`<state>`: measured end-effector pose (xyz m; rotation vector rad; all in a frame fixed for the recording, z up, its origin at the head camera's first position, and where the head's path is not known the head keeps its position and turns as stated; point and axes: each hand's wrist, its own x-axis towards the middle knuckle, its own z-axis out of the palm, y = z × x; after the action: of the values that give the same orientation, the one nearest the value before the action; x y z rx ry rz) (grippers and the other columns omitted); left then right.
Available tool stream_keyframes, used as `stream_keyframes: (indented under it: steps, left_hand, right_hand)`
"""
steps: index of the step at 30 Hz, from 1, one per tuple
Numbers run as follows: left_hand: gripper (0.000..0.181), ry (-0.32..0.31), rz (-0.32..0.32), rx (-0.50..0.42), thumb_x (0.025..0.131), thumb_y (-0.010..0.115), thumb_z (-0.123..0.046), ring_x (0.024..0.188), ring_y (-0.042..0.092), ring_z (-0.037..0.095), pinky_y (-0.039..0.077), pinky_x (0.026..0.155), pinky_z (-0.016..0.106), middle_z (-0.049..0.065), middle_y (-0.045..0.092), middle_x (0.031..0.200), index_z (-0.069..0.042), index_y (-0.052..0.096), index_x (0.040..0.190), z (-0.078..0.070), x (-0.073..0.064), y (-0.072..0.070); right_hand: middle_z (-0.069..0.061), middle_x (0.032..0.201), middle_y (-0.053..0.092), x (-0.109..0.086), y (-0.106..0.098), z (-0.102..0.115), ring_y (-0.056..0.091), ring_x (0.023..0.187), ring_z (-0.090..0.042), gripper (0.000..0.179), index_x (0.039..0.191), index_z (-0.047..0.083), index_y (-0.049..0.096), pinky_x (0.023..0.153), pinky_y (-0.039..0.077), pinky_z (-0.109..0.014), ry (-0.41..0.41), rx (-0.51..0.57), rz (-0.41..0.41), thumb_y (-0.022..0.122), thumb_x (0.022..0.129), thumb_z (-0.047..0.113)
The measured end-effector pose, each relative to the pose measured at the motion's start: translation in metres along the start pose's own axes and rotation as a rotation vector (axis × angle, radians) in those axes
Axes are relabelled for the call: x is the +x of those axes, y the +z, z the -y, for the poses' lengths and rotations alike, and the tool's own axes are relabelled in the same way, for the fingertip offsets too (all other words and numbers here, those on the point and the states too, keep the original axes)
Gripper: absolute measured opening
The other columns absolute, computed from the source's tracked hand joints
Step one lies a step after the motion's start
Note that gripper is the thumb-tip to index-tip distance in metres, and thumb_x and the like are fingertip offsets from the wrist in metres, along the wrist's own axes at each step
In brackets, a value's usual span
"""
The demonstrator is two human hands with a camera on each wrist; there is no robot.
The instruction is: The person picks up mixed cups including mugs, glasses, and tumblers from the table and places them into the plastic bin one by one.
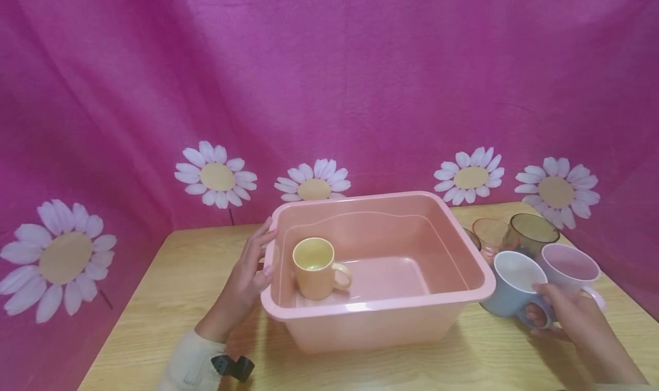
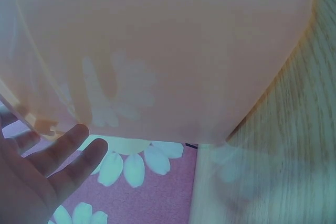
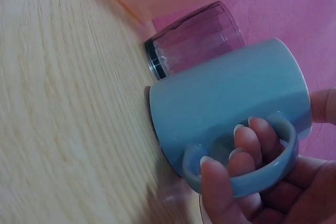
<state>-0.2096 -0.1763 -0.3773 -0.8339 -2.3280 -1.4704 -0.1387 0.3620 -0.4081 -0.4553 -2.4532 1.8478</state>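
Note:
A pink plastic tub (image 1: 378, 306) stands on the table, and my left hand (image 1: 253, 265) rests against its left rim. In the left wrist view, the fingers (image 2: 79, 169) are spread and nearly straight beside the tub's outer wall. Inside the tub, a yellow mug (image 1: 315, 276) stands upright at the left, handle to the right. My right hand (image 1: 574, 316) holds a light blue mug (image 1: 501, 293) by its handle, with fingers through the loop. The right wrist view shows this blue mug (image 3: 226, 98) with its base close to the tabletop.
A pink mug (image 1: 568, 265) is just right of the blue one. Behind them stand an olive glass (image 1: 532, 233), an orange-rimmed clear glass (image 1: 489, 233) and a dark glass (image 3: 199, 40) by the tub. A magenta cloth (image 1: 360, 93) with daisies backs the wooden table (image 1: 170, 299).

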Motion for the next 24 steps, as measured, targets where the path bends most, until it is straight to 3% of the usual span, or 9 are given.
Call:
stream_keyframes:
  steps: [11,16,24]
  left_hand:
    - [0.059,-0.016,0.004,0.015,0.091,0.047,-0.024,0.131,0.043,0.032,0.047,0.095,0.054,-0.002,0.016,0.160,-0.013,0.033,0.147,0.001,0.001,-0.001]
    - [0.060,-0.007,0.001,0.014,0.090,0.047,-0.025,0.129,0.044,0.032,0.047,0.095,0.055,-0.003,0.016,0.160,-0.014,0.033,0.147,0.000,0.005,-0.002]
    - [0.059,0.014,-0.010,0.010,0.090,0.045,-0.025,0.126,0.047,0.034,0.047,0.095,0.055,0.001,0.017,0.160,-0.010,0.034,0.146,0.003,0.003,-0.002]
  right_hand:
    - [-0.001,0.074,0.066,-0.002,-0.003,0.008,0.066,0.068,-0.014,0.030,0.082,0.015,0.067,0.064,0.059,-0.042,-0.022,0.046,0.031,0.050,0.099,0.034]
    - [-0.003,0.072,0.067,-0.002,-0.006,0.018,0.066,0.067,-0.016,0.034,0.082,0.012,0.068,0.064,0.059,-0.039,-0.073,0.033,0.033,0.048,0.100,0.033]
    - [-0.003,0.075,0.070,-0.007,-0.008,0.024,0.068,0.069,-0.014,0.030,0.082,0.014,0.067,0.064,0.059,-0.038,-0.076,0.138,0.047,0.050,0.100,0.031]
